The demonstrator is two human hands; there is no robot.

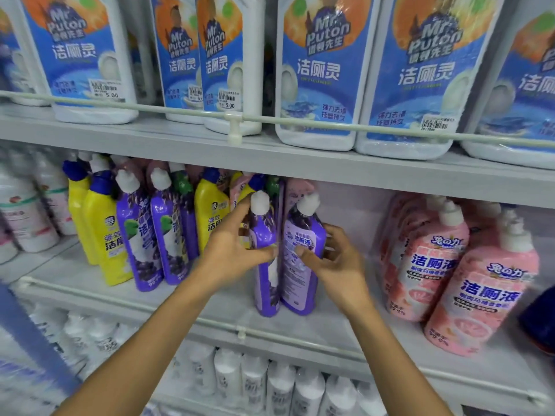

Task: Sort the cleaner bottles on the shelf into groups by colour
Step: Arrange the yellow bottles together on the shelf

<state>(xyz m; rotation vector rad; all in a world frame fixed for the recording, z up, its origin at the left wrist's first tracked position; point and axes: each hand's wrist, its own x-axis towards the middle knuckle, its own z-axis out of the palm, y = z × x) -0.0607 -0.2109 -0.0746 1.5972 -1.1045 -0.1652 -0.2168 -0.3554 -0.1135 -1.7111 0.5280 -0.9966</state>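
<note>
**Two purple bottles paired at mid-shelf**

Two purple bottles stand upright and touching at the middle of the shelf point(210, 304): the left bottle point(265, 283) and the right bottle point(300, 283). They sit in a gap away from the other colours, probably to seed a purple group. The left hand point(231, 250) wraps the left bottle below its neck, thumb across the front. The right hand point(333, 265) grips the right bottle, thumb on the label and fingers curled round the far side. Both holds look snug rather than wide (likely pressing the pair together). At nine o'clock a mixed row point(144, 244) of yellow and purple waits unsorted. At three o'clock the pinks point(468, 280) already stand together. At twelve, jugs point(318, 70) fill the shelf above.
</note>
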